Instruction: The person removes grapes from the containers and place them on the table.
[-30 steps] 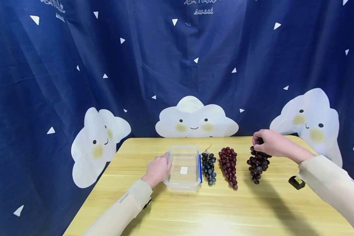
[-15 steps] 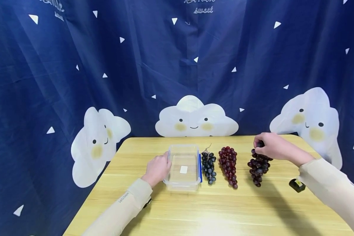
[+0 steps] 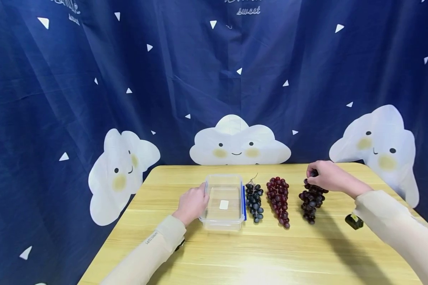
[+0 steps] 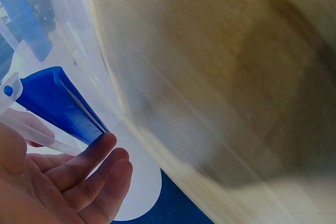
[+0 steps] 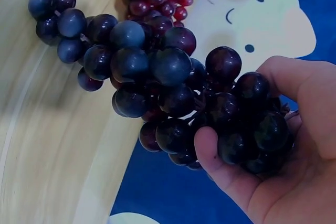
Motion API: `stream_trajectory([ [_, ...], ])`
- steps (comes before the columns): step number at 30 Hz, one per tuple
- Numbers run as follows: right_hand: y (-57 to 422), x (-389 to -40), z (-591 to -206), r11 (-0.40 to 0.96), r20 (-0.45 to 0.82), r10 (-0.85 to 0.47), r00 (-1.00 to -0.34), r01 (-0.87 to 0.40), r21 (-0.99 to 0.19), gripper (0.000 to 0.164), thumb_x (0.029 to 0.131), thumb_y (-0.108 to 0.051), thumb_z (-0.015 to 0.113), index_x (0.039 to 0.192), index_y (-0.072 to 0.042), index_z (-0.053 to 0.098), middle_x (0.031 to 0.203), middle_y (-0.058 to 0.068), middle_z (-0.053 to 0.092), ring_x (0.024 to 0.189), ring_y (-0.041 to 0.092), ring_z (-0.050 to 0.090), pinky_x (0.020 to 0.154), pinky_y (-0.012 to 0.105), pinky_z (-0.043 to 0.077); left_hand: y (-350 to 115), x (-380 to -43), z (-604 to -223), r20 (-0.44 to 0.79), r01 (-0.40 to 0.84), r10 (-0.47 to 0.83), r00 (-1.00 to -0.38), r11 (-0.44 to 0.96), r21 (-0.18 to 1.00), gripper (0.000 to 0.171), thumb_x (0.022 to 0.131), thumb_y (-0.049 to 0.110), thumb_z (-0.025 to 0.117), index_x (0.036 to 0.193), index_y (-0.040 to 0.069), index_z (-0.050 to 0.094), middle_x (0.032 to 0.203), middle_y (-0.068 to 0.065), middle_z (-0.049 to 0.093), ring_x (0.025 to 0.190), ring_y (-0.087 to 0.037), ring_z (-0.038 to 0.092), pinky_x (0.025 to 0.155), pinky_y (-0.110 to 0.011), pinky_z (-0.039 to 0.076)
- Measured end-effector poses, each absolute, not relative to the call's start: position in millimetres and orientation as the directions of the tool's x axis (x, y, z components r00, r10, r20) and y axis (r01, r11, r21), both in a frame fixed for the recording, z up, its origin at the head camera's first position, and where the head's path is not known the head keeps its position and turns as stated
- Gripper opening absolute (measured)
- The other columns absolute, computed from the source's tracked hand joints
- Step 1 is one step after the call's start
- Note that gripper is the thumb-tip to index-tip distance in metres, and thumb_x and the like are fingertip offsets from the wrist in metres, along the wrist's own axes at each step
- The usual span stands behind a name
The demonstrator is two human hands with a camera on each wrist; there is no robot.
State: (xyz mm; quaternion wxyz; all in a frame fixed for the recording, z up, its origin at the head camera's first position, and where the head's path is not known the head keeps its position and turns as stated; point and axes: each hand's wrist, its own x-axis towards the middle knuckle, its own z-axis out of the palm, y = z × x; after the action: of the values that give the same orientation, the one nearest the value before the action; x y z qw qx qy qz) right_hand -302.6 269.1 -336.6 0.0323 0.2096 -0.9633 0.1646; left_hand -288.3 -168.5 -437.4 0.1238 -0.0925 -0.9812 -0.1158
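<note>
My right hand (image 3: 322, 176) grips the top of a dark purple grape bunch (image 3: 311, 201) at the right of the wooden table (image 3: 256, 253). In the right wrist view the right hand (image 5: 294, 145) has its fingers and thumb curled round the bunch (image 5: 157, 77), which hangs toward the table. A red grape bunch (image 3: 279, 200) and a small blue-black bunch (image 3: 254, 202) lie between it and a clear plastic container (image 3: 207, 215) with blue latches. My left hand (image 3: 192, 204) rests against the container's left side. The left wrist view shows the left hand's fingers (image 4: 89, 163) relaxed beside a blue latch (image 4: 58, 103).
A small black object (image 3: 353, 221) lies on the table under my right forearm. A dark blue curtain with white clouds (image 3: 239, 142) hangs right behind the table's far edge. Bare wood stretches across the near half of the table.
Very little: the right hand keeps its grip on the dark bunch and has shifted only slightly. The left hand stays against the container.
</note>
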Motion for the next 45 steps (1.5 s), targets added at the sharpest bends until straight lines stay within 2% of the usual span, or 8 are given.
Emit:
stream_trajectory([
  [11,266.8,-318.2,-341.1,0.873,0.093,-0.356,-0.93,-0.367,-0.322,0.009,0.088,-0.016,0.068,0.083,-0.011,0.063,0.07,0.0,0.052,0.057,0.014,0.045,0.058,0.031,0.037,-169.6,-289.9,-439.3,0.243,0.191,0.139,-0.96,0.96,0.204,0.051,0.1,0.027,0.047,0.146,0.006,0.051,0.115,-0.015,0.072,0.093,-0.031,0.07,0.066,-0.047,0.057],
  [22,268.2,-334.5,-348.1,0.881,0.089,-0.344,-0.935,-0.354,-0.314,0.012,0.088,-0.019,0.07,0.082,-0.011,0.064,0.071,0.0,0.054,0.064,0.016,0.047,0.062,0.032,0.039,-169.1,-290.1,-438.7,0.272,0.218,0.162,-0.949,0.957,0.19,0.049,0.101,0.026,0.047,0.145,0.005,0.053,0.115,-0.016,0.073,0.092,-0.03,0.071,0.064,-0.045,0.057],
  [34,265.1,-349.6,-350.5,0.888,0.07,-0.334,-0.94,-0.339,-0.312,0.012,0.087,-0.018,0.07,0.082,-0.008,0.066,0.076,0.002,0.061,0.068,0.018,0.052,0.066,0.035,0.044,-169.5,-287.8,-438.6,0.286,0.224,0.166,-0.944,0.957,0.183,0.048,0.101,0.027,0.044,0.142,0.005,0.055,0.106,-0.014,0.074,0.089,-0.031,0.071,0.064,-0.046,0.057],
  [45,266.6,-367.3,-359.9,0.897,0.022,-0.297,-0.955,-0.287,-0.337,0.012,0.087,-0.018,0.068,0.082,-0.007,0.066,0.078,0.005,0.061,0.069,0.019,0.053,0.066,0.034,0.045,-169.8,-290.8,-441.5,0.276,0.218,0.161,-0.948,0.957,0.192,0.05,0.1,0.027,0.045,0.144,0.005,0.053,0.11,-0.015,0.073,0.091,-0.031,0.07,0.066,-0.046,0.057],
])
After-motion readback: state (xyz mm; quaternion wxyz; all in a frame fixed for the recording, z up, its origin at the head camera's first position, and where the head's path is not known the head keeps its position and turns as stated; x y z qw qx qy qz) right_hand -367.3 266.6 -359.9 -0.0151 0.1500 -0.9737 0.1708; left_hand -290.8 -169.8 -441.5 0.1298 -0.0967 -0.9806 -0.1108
